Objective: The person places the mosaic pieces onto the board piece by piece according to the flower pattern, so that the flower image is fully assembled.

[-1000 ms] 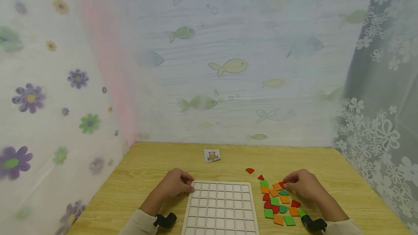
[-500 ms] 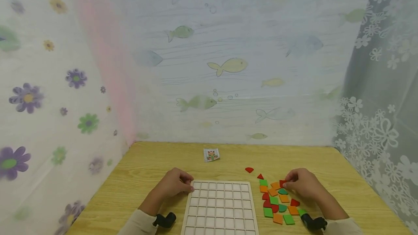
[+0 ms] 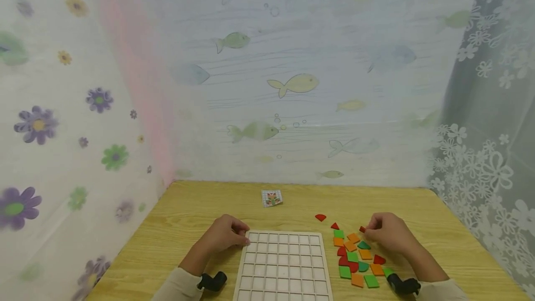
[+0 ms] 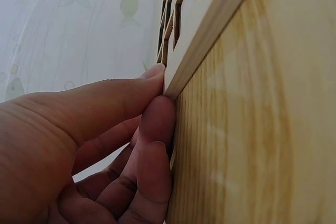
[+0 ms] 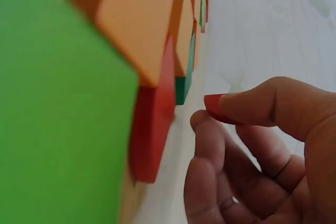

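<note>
Apparently at pick-up step: pinching red piece (image 3: 362, 229) between thumb and fingers of right hand (image 3: 388, 232), right of grid board (image 3: 283, 259); gripping board's far-left corner with left hand (image 3: 223, 235). Next, probably lift clear of loose tiles (image 3: 352, 257).

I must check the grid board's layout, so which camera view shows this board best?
Head view: it shows the grid board from above, though cut off below. Left wrist shows only its corner area, at the left hand; right wrist shows none.
</note>
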Available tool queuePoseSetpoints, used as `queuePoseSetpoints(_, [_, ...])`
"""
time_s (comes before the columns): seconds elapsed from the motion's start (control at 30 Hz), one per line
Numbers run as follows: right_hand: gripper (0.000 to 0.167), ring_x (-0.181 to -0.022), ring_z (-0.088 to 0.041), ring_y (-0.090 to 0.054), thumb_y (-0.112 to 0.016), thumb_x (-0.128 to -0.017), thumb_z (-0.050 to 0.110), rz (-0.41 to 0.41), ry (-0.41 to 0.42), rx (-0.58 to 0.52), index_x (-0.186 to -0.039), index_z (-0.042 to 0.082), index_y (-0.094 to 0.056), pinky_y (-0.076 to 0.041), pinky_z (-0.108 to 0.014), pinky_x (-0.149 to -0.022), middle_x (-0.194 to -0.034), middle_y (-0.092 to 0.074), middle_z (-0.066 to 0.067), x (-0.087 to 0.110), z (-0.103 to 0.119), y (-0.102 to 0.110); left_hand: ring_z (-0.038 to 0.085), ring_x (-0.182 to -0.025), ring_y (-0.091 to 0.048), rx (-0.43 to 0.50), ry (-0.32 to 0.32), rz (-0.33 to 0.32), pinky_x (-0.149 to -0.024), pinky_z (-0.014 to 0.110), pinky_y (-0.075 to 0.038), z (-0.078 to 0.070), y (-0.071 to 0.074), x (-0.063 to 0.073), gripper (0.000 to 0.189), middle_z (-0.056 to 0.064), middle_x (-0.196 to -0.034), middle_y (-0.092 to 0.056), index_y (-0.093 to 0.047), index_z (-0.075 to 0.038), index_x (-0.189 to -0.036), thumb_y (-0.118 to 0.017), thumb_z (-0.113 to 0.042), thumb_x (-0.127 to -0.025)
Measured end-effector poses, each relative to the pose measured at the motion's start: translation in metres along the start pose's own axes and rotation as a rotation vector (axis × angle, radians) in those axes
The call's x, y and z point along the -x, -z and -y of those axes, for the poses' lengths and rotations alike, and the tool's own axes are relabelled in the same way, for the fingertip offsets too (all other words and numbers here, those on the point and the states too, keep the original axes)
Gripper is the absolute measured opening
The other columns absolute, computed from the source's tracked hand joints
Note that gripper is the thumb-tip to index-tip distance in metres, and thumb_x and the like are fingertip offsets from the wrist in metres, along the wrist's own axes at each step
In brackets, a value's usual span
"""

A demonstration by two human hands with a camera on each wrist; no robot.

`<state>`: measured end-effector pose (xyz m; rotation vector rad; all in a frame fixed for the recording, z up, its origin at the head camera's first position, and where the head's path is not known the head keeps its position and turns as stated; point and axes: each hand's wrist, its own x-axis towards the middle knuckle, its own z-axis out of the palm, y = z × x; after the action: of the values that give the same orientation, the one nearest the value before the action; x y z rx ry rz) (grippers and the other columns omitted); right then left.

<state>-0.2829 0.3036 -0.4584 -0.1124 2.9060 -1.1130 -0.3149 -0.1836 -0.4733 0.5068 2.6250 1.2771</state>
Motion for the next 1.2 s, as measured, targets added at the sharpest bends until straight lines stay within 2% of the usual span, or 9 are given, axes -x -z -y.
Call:
queuePoseSetpoints(0.17, [0.012,-0.076,-0.019,-0.062,-0.079,-0.091,0.018,-0.030,0.013,-0.037,-0.089,0.009,-0.070,-0.049,-0.033,-0.064,-0.085,-0.071,-0.002,-0.002,0.005,0.000,0.014,-0.085,-0.064,0.007,0.019,-0.001,-0.077,0.031,-0.057,-0.002,0.000,0.001,0.038,-0.001,-0.092,-0.072,-0.077,-0.003,-0.117,-0.088,-0.018,-0.083])
queuePoseSetpoints(0.23, [0.016,-0.077,-0.018,-0.065,-0.079,-0.092,0.019,-0.042,0.034,-0.050,-0.101,0.007,-0.073,-0.052,-0.033,-0.064,-0.089,-0.073,-0.002,-0.004,0.007,0.000,0.014,-0.085,-0.064,0.004,0.026,0.000,-0.076,0.031,-0.056,-0.002,-0.001,0.000,0.037,-0.001,-0.091,-0.072,-0.078,-0.005,-0.116,-0.088,-0.018,-0.083])
queuePoseSetpoints(0.33, [0.030,-0.082,-0.018,-0.068,-0.076,-0.094,0.018,-0.036,0.088,-0.063,-0.121,0.004,-0.074,-0.055,-0.031,-0.063,-0.098,-0.076,-0.005,-0.007,0.010,0.001,0.014,-0.084,-0.063,0.000,0.031,0.001,-0.076,0.031,-0.056,-0.003,-0.001,0.000,0.036,-0.001,-0.090,-0.071,-0.078,-0.006,-0.115,-0.088,-0.018,-0.083])
queuePoseSetpoints(0.4, [0.033,-0.084,-0.018,-0.069,-0.075,-0.096,0.018,-0.029,0.108,-0.070,-0.126,0.005,-0.074,-0.056,-0.029,-0.063,-0.103,-0.077,-0.006,-0.010,0.012,0.001,0.014,-0.084,-0.063,0.000,0.033,-0.002,-0.076,0.031,-0.056,-0.003,-0.001,0.000,0.035,-0.001,-0.090,-0.071,-0.079,-0.006,-0.114,-0.089,-0.018,-0.083])
queuePoseSetpoints(0.67, [0.017,-0.088,-0.024,-0.071,-0.073,-0.099,0.024,-0.072,0.135,-0.092,-0.111,0.016,-0.081,-0.058,-0.032,-0.067,-0.106,-0.078,-0.008,-0.015,0.026,-0.002,0.015,-0.083,-0.063,0.011,0.041,-0.009,-0.074,0.031,-0.055,-0.005,-0.001,0.002,0.035,0.000,-0.089,-0.070,-0.079,-0.005,-0.113,-0.089,-0.017,-0.082])
queuePoseSetpoints(0.93, [0.032,-0.099,-0.024,-0.073,-0.075,-0.095,0.040,-0.106,0.095,-0.155,-0.117,0.017,-0.080,-0.061,-0.037,-0.079,-0.115,-0.078,-0.007,-0.018,0.041,-0.004,0.014,-0.082,-0.062,0.014,0.041,-0.004,-0.072,0.029,-0.054,-0.003,-0.001,0.000,0.035,0.000,-0.089,-0.071,-0.079,-0.005,-0.113,-0.089,-0.017,-0.082])
queuePoseSetpoints(1.2, [0.034,-0.100,-0.032,-0.074,-0.075,-0.096,0.038,-0.102,0.080,-0.263,-0.118,0.013,-0.080,-0.062,-0.044,-0.084,-0.115,-0.078,-0.012,-0.025,0.051,-0.009,0.014,-0.082,-0.062,-0.007,0.027,-0.005,-0.074,0.030,-0.055,-0.002,0.001,0.000,0.034,-0.001,-0.089,-0.070,-0.079,-0.006,-0.113,-0.089,-0.018,-0.083])
